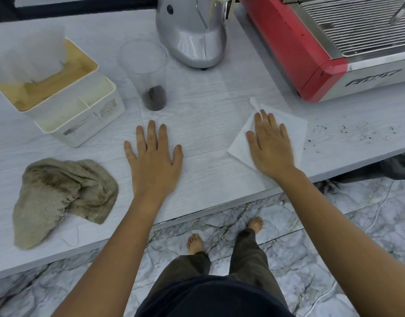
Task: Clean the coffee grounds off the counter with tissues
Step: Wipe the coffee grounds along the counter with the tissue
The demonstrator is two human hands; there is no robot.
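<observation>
A: Right hand [271, 145] lies flat on the tissue [290, 131], fingers [258, 121] spread, pinning it to the table [208, 124]. The coffee grounds [354, 133] sit to its right, near the edge.

B: Left hand [153, 154] rests open and empty, fingers apart. What's the danger?

A: A fast sweep outward could push specks over the edge onto the floor [334, 225]. A flat, dry tissue may also smear them.

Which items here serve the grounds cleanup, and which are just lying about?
In use: tissue under the flat right hand; scattered coffee grounds; tissue box.
Idle: beige cloth, plastic cup, grinder, espresso machine. Left hand rests empty.
</observation>
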